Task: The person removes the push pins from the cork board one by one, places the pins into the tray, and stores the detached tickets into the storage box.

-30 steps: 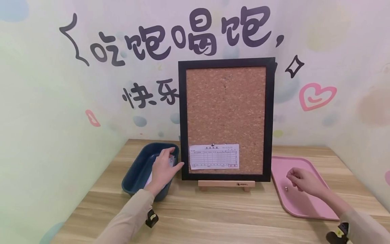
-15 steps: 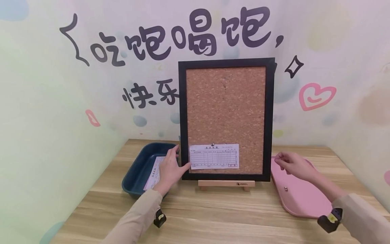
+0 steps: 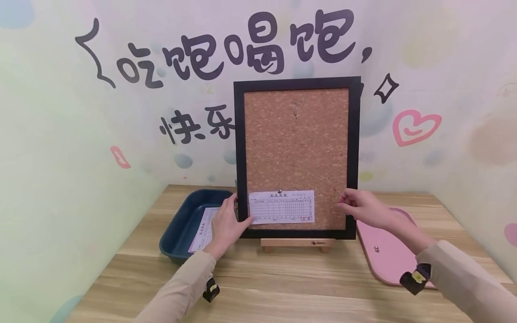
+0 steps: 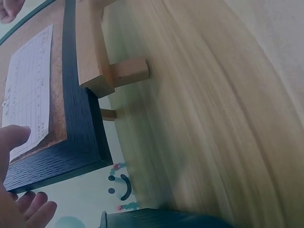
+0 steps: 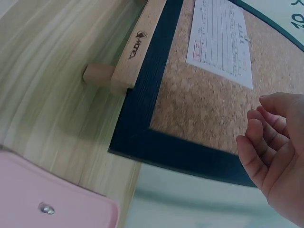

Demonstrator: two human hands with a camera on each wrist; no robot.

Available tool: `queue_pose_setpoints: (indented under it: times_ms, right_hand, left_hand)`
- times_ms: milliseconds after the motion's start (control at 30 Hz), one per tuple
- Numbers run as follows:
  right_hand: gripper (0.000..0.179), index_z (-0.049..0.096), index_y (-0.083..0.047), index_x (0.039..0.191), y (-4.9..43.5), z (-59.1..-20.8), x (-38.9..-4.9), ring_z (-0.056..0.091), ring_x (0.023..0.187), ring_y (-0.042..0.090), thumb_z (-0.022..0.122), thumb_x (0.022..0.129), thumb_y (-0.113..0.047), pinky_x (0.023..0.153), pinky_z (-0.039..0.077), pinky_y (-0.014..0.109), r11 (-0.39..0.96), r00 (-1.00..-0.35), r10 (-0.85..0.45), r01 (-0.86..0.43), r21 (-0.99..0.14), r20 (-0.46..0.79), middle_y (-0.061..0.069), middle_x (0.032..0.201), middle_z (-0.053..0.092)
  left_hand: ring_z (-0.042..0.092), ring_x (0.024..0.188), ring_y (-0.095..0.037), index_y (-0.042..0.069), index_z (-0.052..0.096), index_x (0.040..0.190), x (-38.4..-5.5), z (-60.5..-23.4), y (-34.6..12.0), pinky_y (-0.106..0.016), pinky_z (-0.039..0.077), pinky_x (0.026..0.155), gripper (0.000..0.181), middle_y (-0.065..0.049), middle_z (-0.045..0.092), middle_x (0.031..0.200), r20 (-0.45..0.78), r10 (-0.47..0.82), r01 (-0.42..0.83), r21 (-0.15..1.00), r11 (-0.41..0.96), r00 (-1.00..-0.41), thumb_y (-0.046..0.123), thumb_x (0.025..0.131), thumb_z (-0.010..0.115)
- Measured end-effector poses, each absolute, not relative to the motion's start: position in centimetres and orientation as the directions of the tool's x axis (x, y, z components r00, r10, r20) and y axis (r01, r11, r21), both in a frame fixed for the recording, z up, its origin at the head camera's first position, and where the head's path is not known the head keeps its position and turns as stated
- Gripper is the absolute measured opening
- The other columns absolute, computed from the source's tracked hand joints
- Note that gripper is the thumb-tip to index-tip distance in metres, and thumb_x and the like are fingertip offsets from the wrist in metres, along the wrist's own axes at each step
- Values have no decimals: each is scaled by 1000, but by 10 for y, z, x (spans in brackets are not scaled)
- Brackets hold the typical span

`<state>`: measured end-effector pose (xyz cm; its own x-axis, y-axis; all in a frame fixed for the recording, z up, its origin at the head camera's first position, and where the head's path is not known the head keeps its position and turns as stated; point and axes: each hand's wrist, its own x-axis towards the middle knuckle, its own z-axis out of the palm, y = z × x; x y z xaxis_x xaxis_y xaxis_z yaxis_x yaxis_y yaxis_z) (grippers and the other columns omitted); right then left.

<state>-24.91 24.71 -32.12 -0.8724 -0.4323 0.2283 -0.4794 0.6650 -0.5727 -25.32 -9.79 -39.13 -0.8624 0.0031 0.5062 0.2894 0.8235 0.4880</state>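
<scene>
A black-framed cork board stands upright on a small wooden easel. A printed receipt slip hangs low on it, with a silver pushpin at its top edge. My left hand grips the board's left edge; the thumb rests on the slip's lower left corner and the fingers reach behind the frame. My right hand is in front of the board's right side, thumb and fingers bent together. Whether anything small sits between its fingertips is hidden.
A dark blue bin with more printed slips stands left of the board. To the right lies a pink tray bearing a silver pushpin. A patterned wall hanging is behind the wooden table.
My left hand has moved from over the blue bin to the board's left edge. My right hand has travelled left from above the pink tray to the board's right side.
</scene>
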Motion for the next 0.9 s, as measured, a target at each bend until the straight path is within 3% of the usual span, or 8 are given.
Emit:
queue_pose_setpoints:
  times_ms: [367, 900]
  right_hand:
    - [4, 61, -3, 84, 216, -314, -265, 47, 58, 9, 63, 83, -7, 52, 42, 22, 692, -833, -455, -553, -464, 316, 3, 68, 60]
    - [9, 62, -5, 87, 171, -313, -280, 49, 61, 13, 63, 84, -14, 55, 42, 25, 698, -846, -439, -533, -479, 302, 0, 70, 59]
  left_hand:
    - [55, 95, -27, 3, 42, 128, -253, -394, -94, -40, 47, 72, 74, -14, 55, 112, 551, -23, 292, 478, 829, -834, 35, 70, 76]
    - [53, 85, -24, 4, 43, 128, -255, -398, -90, -38, 46, 65, 76, -12, 55, 111, 574, -55, 297, 500, 814, -817, 33, 67, 79]
